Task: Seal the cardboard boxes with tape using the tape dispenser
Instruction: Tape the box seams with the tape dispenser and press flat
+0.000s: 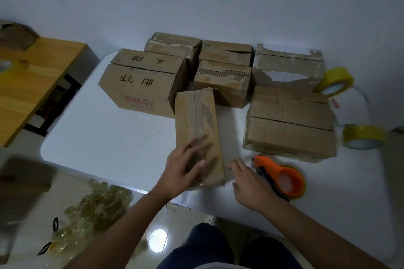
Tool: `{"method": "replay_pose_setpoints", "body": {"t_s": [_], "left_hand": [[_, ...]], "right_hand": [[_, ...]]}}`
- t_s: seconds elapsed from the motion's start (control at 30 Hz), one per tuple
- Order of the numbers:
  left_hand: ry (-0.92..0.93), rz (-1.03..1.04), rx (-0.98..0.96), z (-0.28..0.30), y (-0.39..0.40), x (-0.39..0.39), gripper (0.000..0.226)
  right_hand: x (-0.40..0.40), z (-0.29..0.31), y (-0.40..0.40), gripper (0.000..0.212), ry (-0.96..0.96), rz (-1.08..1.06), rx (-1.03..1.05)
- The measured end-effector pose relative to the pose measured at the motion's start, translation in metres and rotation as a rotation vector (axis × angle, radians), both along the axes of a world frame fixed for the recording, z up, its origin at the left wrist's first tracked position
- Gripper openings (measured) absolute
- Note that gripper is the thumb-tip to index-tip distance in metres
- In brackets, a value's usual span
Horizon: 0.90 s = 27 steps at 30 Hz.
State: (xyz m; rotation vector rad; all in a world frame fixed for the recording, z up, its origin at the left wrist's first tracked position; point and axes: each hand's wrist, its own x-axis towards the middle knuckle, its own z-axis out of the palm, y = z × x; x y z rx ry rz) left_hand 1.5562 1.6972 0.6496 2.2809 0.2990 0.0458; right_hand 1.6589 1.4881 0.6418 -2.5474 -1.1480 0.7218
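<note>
Narrow box [197, 135] lies lengthwise near the table's [105, 137] front edge, left hand [185, 164] flat on its near end, fingers blurred; right hand [249, 183] relaxed, empty, beside the tape dispenser [282, 175]: judged best to pin flaps shut, then tape along the seam.

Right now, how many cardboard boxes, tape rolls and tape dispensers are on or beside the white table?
Cardboard boxes on the white table: 7, including the narrow box under the left hand
Loose yellow tape rolls: 3
Orange tape dispenser: 1
Total: 11
</note>
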Motion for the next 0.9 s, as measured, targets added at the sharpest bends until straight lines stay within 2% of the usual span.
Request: {"method": "replay_pose_setpoints", "body": {"t_s": [0.07,0.1,0.17,0.23,0.3,0.4,0.47,0.6,0.73,0.9], "left_hand": [[-0.003,0.401,-0.196,0.003,0.008,-0.014,0.039],[0.019,0.595,-0.355,0.002,0.010,-0.024,0.034],[0.066,0.916,-0.819,-0.009,0.012,-0.045,0.028],[0.136,1.085,-1.211,-0.021,0.010,-0.065,0.033],[0.250,1.097,-1.372,-0.029,0.002,-0.079,0.040],[0.294,1.082,-1.473,-0.032,-0.009,-0.085,0.046],[0.265,1.082,-1.496,-0.030,-0.011,-0.085,0.045],[0.153,1.100,-1.452,-0.030,-0.010,-0.088,0.025],[0.063,1.044,-1.408,-0.035,-0.011,-0.092,0.006],[-0.015,0.984,-1.345,-0.044,-0.012,-0.096,0.014]], "right_hand": [[0.002,0.010,0.001,0.035,-0.084,-0.020,0.063],[0.002,0.015,0.006,0.035,-0.108,-0.014,0.104],[-0.002,0.021,0.022,0.034,-0.114,0.011,0.211],[-0.009,0.023,0.041,0.036,-0.091,0.094,0.293],[-0.017,0.016,0.058,0.048,-0.084,0.223,0.268],[-0.021,0.000,0.074,0.071,-0.175,0.394,0.087],[-0.019,-0.010,0.076,0.078,-0.265,0.458,0.003],[-0.020,-0.020,0.073,0.079,-0.368,0.465,-0.038],[-0.023,-0.023,0.073,0.079,-0.366,0.450,-0.031],[-0.025,-0.022,0.071,0.077,-0.348,0.444,-0.042]]}}
